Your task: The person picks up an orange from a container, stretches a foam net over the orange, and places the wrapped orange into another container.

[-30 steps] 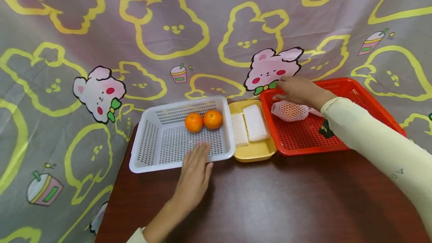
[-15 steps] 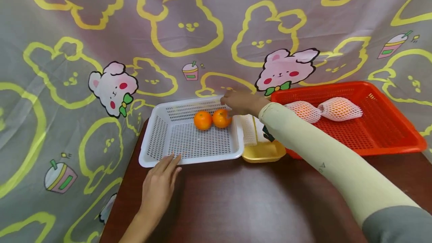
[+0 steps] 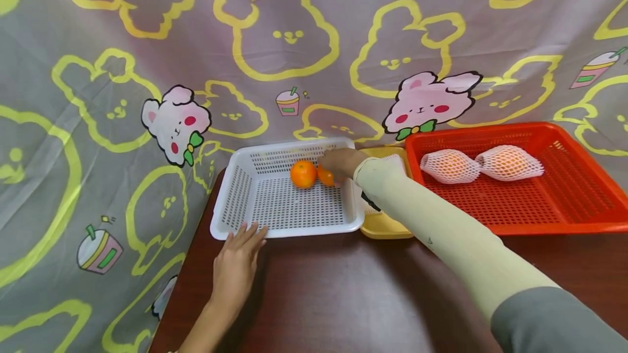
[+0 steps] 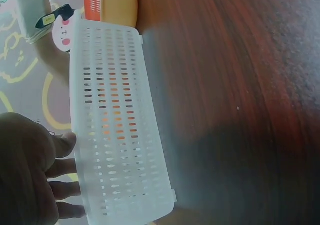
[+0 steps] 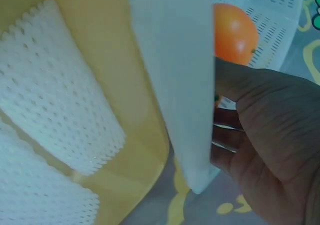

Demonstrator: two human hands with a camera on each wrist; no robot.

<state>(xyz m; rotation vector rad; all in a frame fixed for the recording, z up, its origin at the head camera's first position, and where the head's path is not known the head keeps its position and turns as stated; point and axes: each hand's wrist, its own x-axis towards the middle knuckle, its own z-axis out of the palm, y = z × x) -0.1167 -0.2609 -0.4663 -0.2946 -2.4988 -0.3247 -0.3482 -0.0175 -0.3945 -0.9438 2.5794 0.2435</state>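
Cloth (image 3: 304, 31): grey, with yellow bears and white bunnies; it hangs at your left and behind everything.
Left hand (image 3: 234, 268): your fingers lie loose and almost straight, with their tips on the near edge of the white basket (image 3: 314, 230).
White basket: it sits flat in front of you on the dark, shiny table (image 3: 314, 293), full of little holes.
Left orange (image 3: 303, 174): it is in the white basket, bare and round, just left of the other one.
Right orange (image 3: 326, 176): it is in the white basket too, near the right wall, partly under your right hand (image 3: 339, 162).
Right hand: it reaches over the basket's right wall and its fingers are at the right orange; the wall hides the tips, so I can't tell if you grip it.
Yellow tray (image 3: 385, 227): just right of the white basket, with two white foam nets (image 5: 62, 87) side by side, below your pale sleeve (image 3: 441, 227).
Red basket (image 3: 564, 229): farthest right, with two net-wrapped oranges (image 3: 510, 163) near its back wall, end to end.
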